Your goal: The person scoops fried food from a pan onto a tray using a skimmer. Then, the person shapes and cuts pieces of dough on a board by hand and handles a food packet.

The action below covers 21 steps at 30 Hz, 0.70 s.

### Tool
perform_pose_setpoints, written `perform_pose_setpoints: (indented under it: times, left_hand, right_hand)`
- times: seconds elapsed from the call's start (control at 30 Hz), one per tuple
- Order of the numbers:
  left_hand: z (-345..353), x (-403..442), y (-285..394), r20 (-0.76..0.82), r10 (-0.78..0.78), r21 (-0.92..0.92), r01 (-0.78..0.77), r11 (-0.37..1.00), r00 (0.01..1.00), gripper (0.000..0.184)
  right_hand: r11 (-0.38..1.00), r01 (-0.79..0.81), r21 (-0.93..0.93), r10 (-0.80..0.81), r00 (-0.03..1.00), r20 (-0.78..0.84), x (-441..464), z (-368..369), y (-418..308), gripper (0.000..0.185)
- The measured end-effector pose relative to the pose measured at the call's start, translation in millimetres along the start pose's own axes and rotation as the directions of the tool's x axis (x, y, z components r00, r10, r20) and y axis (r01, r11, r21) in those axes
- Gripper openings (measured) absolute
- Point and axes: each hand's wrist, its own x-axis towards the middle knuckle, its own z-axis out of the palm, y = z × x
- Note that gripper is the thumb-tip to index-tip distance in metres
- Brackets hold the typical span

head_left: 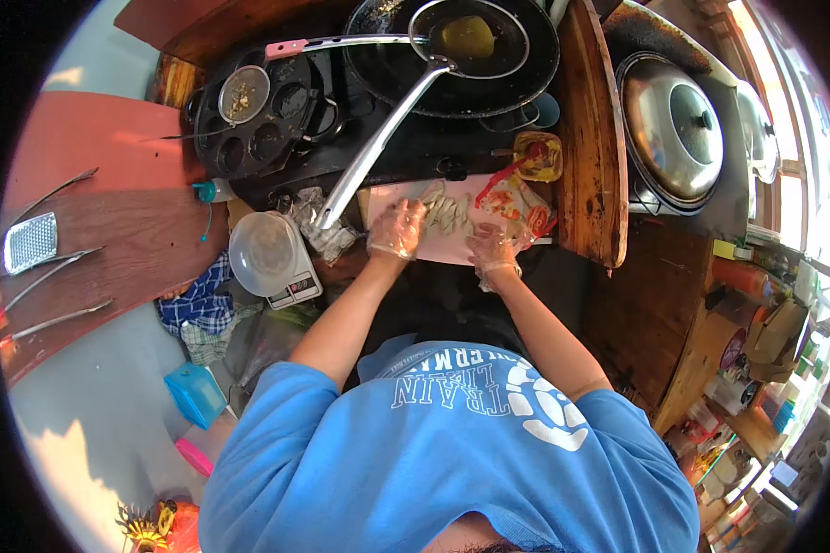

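Observation:
A pink cutting board point(444, 247) lies in front of me with several pale, greyish-green food pieces point(448, 212) in a row across its middle. My left hand point(398, 229), in a clear plastic glove, rests on the board at the left end of the row, its fingers stretched toward the pieces. On the right side, my gloved right hand point(493, 247) lies near the board's front edge, fingers somewhat apart. Just beyond it are a red-and-white plastic packet point(531, 219) and a red-handled utensil point(498, 184). The small pieces are too blurred to name.
A large black wok point(364, 69) holds a wire skimmer point(528, 41). A round-hollow pan point(295, 97), a small strainer point(244, 94) and a sauce tub point(538, 157) stand nearby. Left is a scale point(295, 288) with a plastic bowl point(263, 253); a wooden panel point(592, 138) rises at right.

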Motion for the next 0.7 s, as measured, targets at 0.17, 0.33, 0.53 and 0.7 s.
perform_pose_setpoints:
  times: [0.17, 0.33, 0.53, 0.7]
  left_hand:
    - [-53, 44, 76, 0.273, -0.338, -0.158, 0.389, 0.908, 0.901, 0.054]
    - [-27, 76, 91, 0.221, -0.201, -0.043, 0.215, 0.976, 0.954, 0.052]
    - [-23, 77, 92, 0.339, -0.066, -0.161, 0.127, 0.979, 0.939, 0.034]
    - [-47, 84, 87, 0.345, -0.024, -0.131, 0.073, 0.989, 0.938, 0.031]
  right_hand:
    - [0.862, -0.205, 0.463, 0.222, 0.975, 0.018, -30, 6, -48, 0.05]
    - [0.681, -0.254, 0.687, 0.251, 0.962, 0.106, -20, 10, -62, 0.048]
    - [0.396, -0.13, 0.909, 0.037, 0.991, 0.125, 14, 40, -60, 0.041]
    - [0.247, -0.173, 0.953, -0.076, 0.977, 0.197, -21, 33, -105, 0.035]
